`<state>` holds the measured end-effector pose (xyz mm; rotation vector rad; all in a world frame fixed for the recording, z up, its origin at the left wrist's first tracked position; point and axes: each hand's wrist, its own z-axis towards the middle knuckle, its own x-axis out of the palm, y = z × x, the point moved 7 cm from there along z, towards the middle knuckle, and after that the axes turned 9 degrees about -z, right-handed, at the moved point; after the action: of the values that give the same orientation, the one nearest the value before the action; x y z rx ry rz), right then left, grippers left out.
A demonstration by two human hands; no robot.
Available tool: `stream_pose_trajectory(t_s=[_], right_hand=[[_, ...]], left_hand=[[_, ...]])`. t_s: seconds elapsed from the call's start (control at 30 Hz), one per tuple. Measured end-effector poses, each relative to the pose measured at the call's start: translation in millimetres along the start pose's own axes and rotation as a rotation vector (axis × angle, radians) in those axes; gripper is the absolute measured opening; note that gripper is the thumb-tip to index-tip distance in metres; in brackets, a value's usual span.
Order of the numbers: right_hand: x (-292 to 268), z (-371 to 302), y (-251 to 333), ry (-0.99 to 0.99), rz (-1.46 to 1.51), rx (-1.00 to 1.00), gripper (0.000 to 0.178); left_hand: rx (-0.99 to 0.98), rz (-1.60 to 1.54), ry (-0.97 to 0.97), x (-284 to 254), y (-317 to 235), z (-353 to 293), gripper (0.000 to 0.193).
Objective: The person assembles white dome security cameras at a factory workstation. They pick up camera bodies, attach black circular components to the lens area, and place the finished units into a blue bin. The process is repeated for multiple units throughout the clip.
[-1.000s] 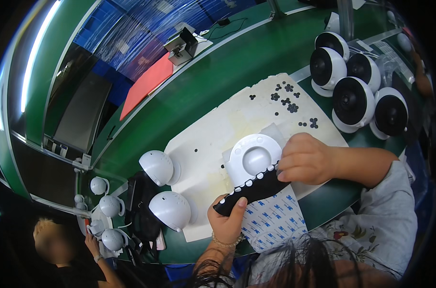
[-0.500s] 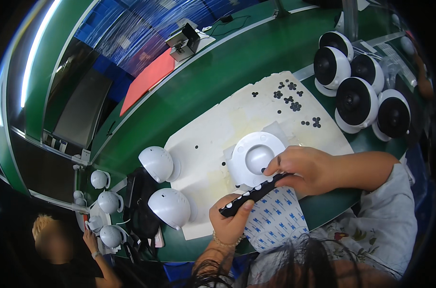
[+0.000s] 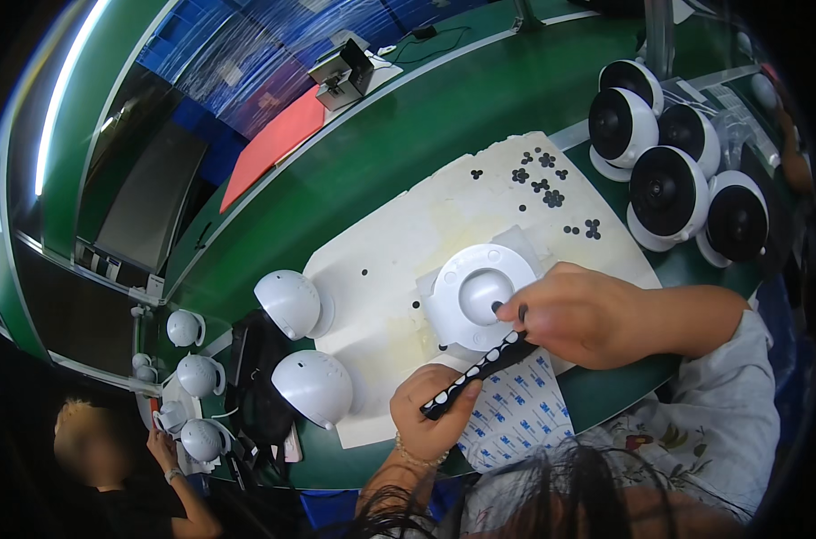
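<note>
My left hand (image 3: 428,415) is closed on the lower end of a black strip (image 3: 472,375) with a row of round white spots. At the strip's upper end my right hand (image 3: 580,314) is closed, its fingertips pinching a small black round pad (image 3: 522,312). Another black pad (image 3: 497,306) shows at the tip of a right finger; whether it sticks to that finger or lies on the part below, I cannot tell. Just beyond both hands lies a white round base (image 3: 445,301) with a hollow middle. A white backing sheet with blue print (image 3: 524,409) lies below the strip.
Loose black pads (image 3: 553,198) are scattered over the cream board (image 3: 399,260). Two white domed housings (image 3: 313,388) stand at left, beside a black bag (image 3: 262,377). Several white devices with black fronts (image 3: 666,190) crowd the right. Another person (image 3: 93,458) handles white units at lower left.
My right fingers have come up off the end of the strip, with a black pad now showing between them. The strip has tilted slightly steeper in my left hand.
</note>
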<state>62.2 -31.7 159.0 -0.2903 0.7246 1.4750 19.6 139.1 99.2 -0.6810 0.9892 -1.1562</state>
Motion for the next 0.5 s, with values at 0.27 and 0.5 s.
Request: stream_pose_trajectory(t_s=[0.27, 0.5], right_hand=[[12.9, -8.9, 4.6, 0.314, 0.094, -0.153, 0.042], [-8.7, -1.0, -46.7, -0.306, 0.515, 0.395, 0.066]], left_hand=[[-0.204, -0.084, -0.029, 0.8, 13.6, -1.0, 0.013], [0.372, 0.391, -0.073, 8.0, -24.1, 4.4, 0.025]])
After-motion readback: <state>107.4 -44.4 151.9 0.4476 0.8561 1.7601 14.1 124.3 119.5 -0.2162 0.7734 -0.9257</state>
